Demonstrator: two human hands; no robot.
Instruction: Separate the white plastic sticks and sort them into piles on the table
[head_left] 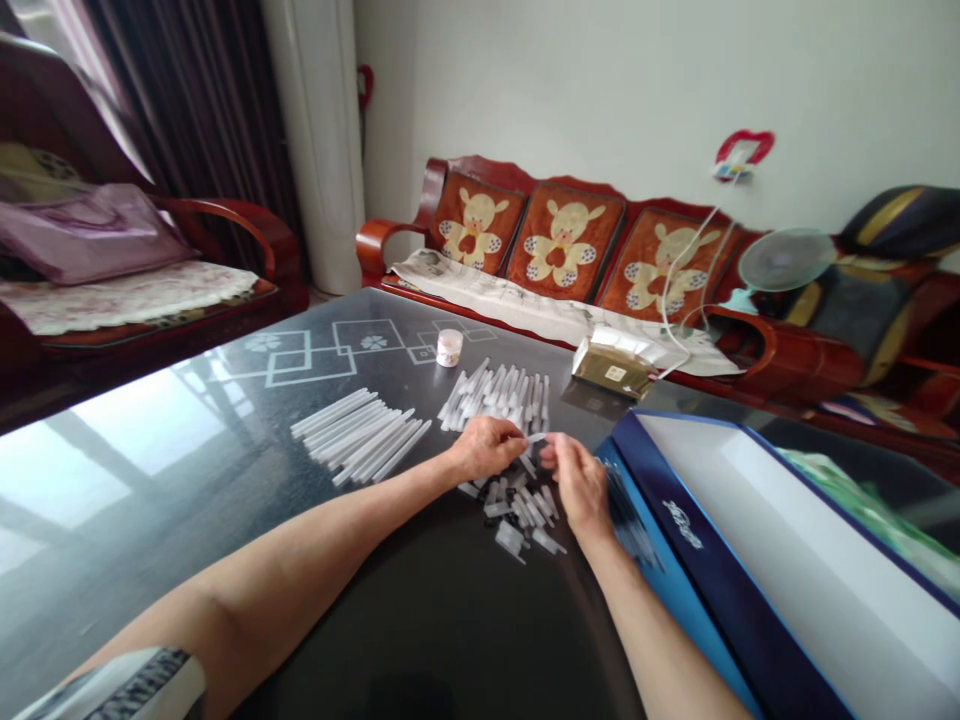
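Observation:
My left hand (487, 447) and my right hand (579, 480) meet over the dark table. A small white plastic pen part (536, 437) is pinched between the fingertips of both; its exact shape is blurred. Below them lies a loose heap of translucent pen caps (532, 507), with small black bits among them. Just beyond my hands is a pile of white pen pieces (499, 392), set roughly side by side. White pen barrels (364, 435) lie in a row left of my left hand. Beside my right wrist, thin dark pen refills (631, 520) rest on a blue surface.
A big blue box with a white inside (795, 500) takes up the right side, with green-and-white packaging (877, 510) beyond it. A small white tub (449, 348) and a tissue pack (613, 365) stand farther back. A wooden sofa (562, 245) lines the wall.

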